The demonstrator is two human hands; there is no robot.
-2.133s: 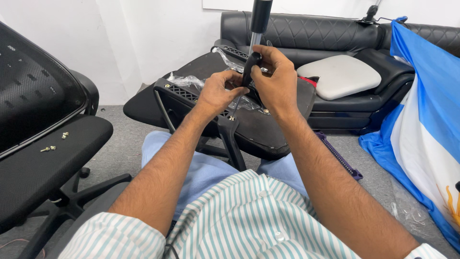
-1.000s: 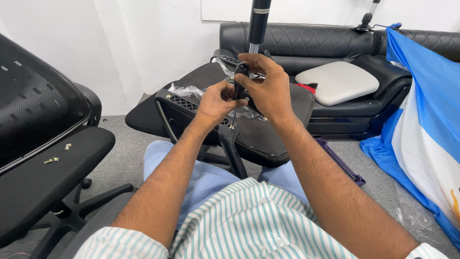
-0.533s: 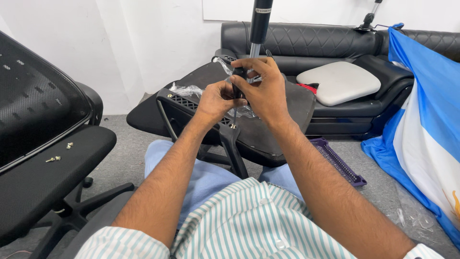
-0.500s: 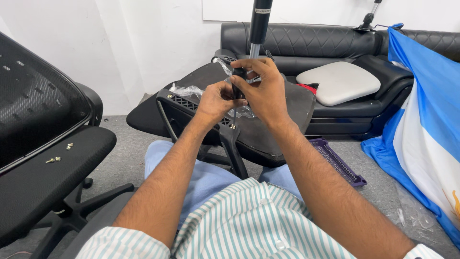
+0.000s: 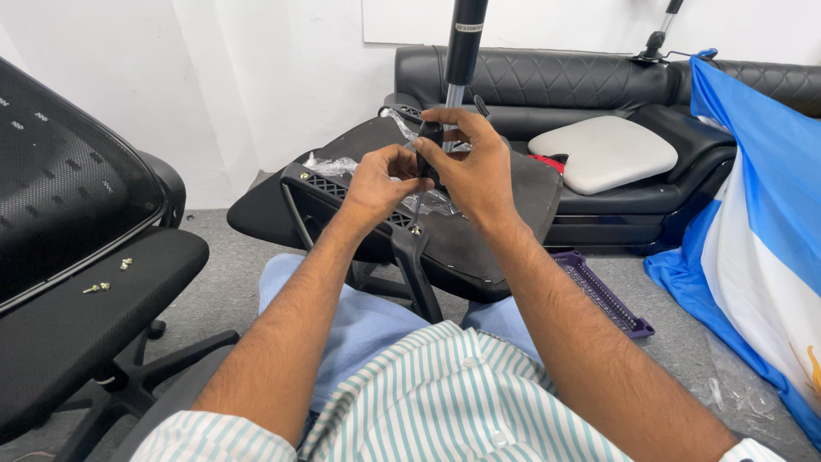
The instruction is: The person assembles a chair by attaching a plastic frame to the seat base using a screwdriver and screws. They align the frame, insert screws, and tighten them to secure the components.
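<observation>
- A small black part point(image 5: 430, 145) sits pinched between both hands, held up in front of the chest and just above an upturned black chair seat point(image 5: 479, 231) that rests across the person's lap.
- The left hand point(image 5: 380, 178) curls its fingers around the part from the left; the right hand point(image 5: 470, 162) closes thumb and fingertips on it from above and the right. Exactly what the part is cannot be told, since the fingers hide most of it.
- Judging by the grip, the step in hand looks like fitting or turning this piece near the seat's mechanism; the next move would call for steady alignment and a firm twist or press.
- A gas-lift column point(image 5: 463, 51) stands upright behind the hands.
- Crumpled clear plastic wrap point(image 5: 329, 164) lies on the seat underside.
- To the left stands an assembled mesh office chair point(image 5: 77, 257) with loose screws point(image 5: 103, 287) on its seat.
- Behind is a black sofa point(image 5: 599, 85) bearing a pale cushion point(image 5: 603, 150); a blue and white flag point(image 5: 753, 239) hangs right, and a purple tray point(image 5: 603, 295) lies on the floor.
</observation>
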